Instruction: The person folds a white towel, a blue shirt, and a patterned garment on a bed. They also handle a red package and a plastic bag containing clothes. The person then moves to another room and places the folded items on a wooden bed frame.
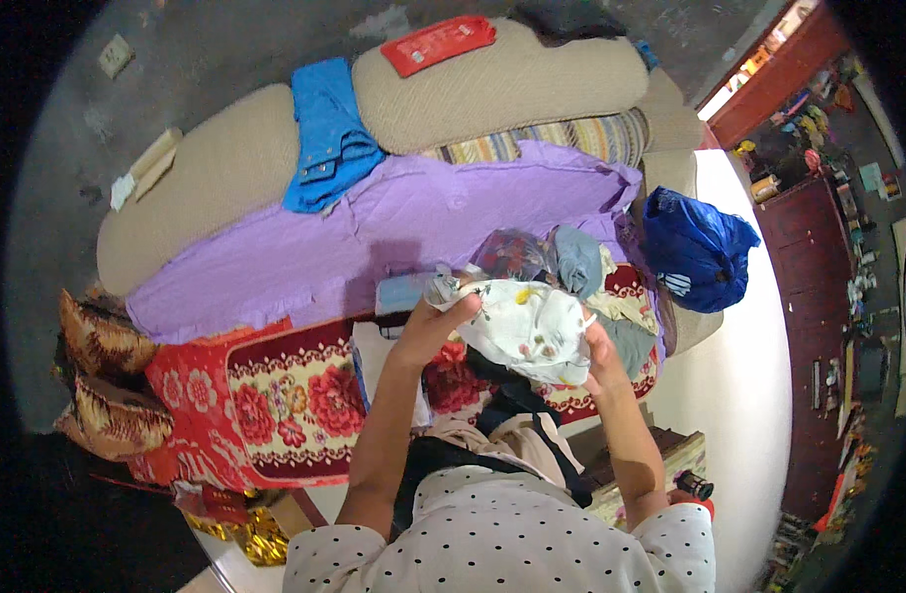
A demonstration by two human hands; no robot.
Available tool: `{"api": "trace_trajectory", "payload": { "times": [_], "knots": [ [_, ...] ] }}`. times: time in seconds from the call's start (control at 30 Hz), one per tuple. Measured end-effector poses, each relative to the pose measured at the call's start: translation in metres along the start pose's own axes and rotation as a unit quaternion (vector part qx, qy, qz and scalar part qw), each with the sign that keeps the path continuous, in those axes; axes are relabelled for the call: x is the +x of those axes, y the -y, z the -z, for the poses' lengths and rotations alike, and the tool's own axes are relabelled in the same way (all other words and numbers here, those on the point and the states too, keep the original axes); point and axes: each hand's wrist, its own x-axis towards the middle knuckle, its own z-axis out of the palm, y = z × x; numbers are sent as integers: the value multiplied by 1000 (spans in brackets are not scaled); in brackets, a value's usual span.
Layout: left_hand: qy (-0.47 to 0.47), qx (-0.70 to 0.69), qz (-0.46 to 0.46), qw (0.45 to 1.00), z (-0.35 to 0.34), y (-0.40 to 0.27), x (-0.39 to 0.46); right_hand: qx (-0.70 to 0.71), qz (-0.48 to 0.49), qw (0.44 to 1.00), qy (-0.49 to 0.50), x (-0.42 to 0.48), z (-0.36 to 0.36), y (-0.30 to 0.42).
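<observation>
A white floral-print cloth point(523, 326) is stretched between my two hands, above a sofa seat. My left hand point(439, 326) grips its left end, thumb on top, beside a bit of clear plastic point(442, 290). At the opposite end my right hand point(602, 357) holds the edge. Beyond the cloth sit a clear plastic bag point(513, 252) with dark red contents and a bundled grey-blue cloth point(577, 261). A folded light-blue item point(402, 295) lies just past my left hand. Pale folded fabric point(378, 354) is partly hidden under my left forearm. Dark clothing point(519, 404) lies below the cloth.
A purple sheet point(438, 196) covers part of the beige sofa point(223, 170). Blue denim clothing point(330, 141) and a red packet point(438, 46) rest on the backrest. A stuffed blue bag point(697, 248) stands at right. Under the clothes is a red floral mat point(297, 400).
</observation>
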Motion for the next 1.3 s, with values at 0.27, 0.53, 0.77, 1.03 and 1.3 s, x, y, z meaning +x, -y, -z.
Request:
{"api": "trace_trajectory", "payload": {
  "times": [0.27,0.53,0.77,1.03,1.3],
  "knots": [
    [-4,236,-275,932,-41,-102,0,-267,229,927,-129,-4,-38,72],
    [-20,64,-200,978,-81,-152,-10,-306,319,887,-131,-7,-38,109],
    [37,-2,-138,990,-89,-171,-10,-422,430,781,-164,-12,-35,112],
    [-43,-36,-146,988,-121,-167,10,-662,362,594,280,-87,-118,85],
    [96,-51,-134,985,-144,-148,-12,-661,523,538,-22,-56,-134,150]
  ]
}}
